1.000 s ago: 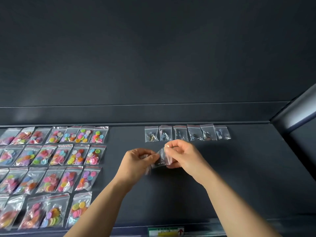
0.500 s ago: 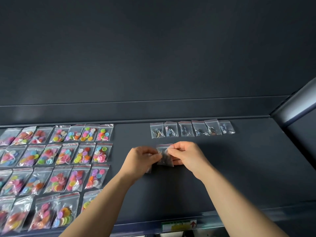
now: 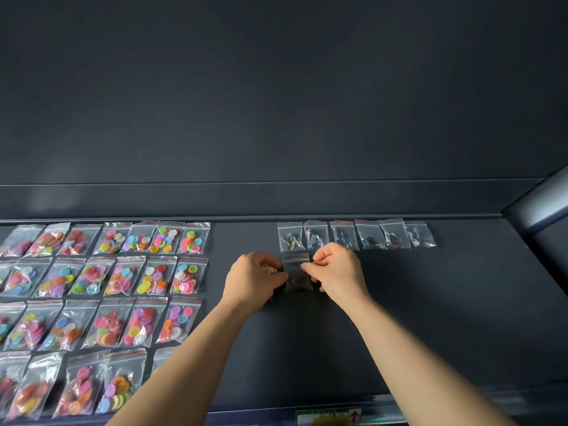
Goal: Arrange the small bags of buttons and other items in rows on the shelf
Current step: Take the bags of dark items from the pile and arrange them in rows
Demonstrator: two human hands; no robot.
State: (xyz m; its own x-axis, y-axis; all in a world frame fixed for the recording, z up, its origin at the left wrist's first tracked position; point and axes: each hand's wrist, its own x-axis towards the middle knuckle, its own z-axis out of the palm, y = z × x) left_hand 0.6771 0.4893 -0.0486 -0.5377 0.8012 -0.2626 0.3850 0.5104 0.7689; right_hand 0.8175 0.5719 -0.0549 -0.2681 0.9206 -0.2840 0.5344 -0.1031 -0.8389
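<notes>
I hold one small clear bag (image 3: 295,273) just in front of the left end of the back row of small bags (image 3: 356,236); whether it already touches the dark shelf (image 3: 430,318), I cannot say for sure. My left hand (image 3: 253,279) pinches its left edge with curled fingers, and my right hand (image 3: 338,269) pinches its right edge. I judge this bag very light, soft and a little slippery, so the side edges are the best hold. The colourful button bags (image 3: 123,278) lie well left of that row.

Button bags (image 3: 153,275) in rows on shelf (image 3: 445,318) left, small bags (image 3: 341,234) lined along back right, one bag (image 3: 295,273) before them
</notes>
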